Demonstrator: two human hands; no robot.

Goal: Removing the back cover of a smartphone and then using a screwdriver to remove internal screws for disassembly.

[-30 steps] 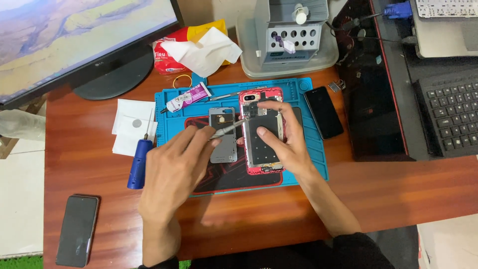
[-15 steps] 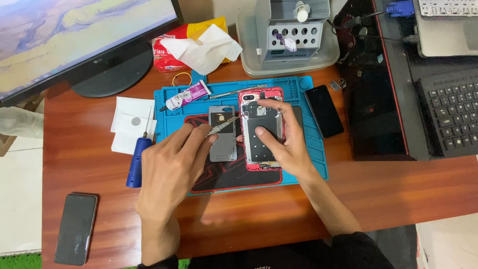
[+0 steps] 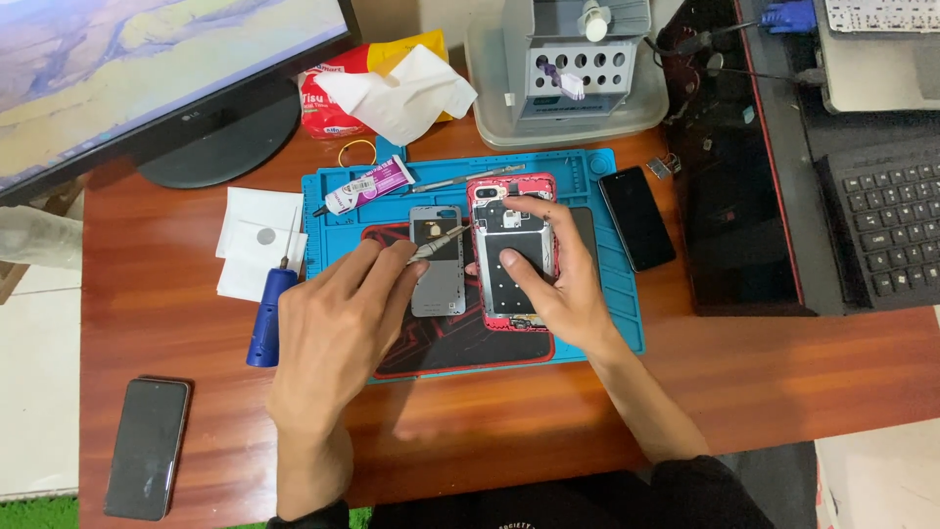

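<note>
On the blue silicone repair mat (image 3: 607,323) that covered the middle of the reddish-brown wooden desk (image 3: 744,382) lay an opened smartphone with a red frame and a silver inner shield plate (image 3: 509,257), its back removed and its insides facing up. The right hand (image 3: 553,284) held it flat against the mat, thumb pressed onto the shield plate and the other fingers curled over the phone's top and right edge. The left hand (image 3: 338,328) came in from the left with its fingers pinched together around a pair of slim metal tweezers (image 3: 441,245), whose tip sat at the phone's left edge, near the upper part of the board; whether the tip touched a part could not be told at this size. Just left of the phone, under the tweezers, lay a grey rectangular back cover (image 3: 438,279). The step in hand looked like fine work inside the phone, picking at or seating 1 small part with the tweezers. The next move would call for a steady right hand keeping the phone from sliding and a small, precise motion of the tweezer tip. A blue-handled screwdriver (image 3: 264,323) rested at the mat's left border, a white-and-purple glue tube (image 3: 367,186) lay on the upper mat, and 1 dark phone (image 3: 636,217) lay face down at the right.
</note>
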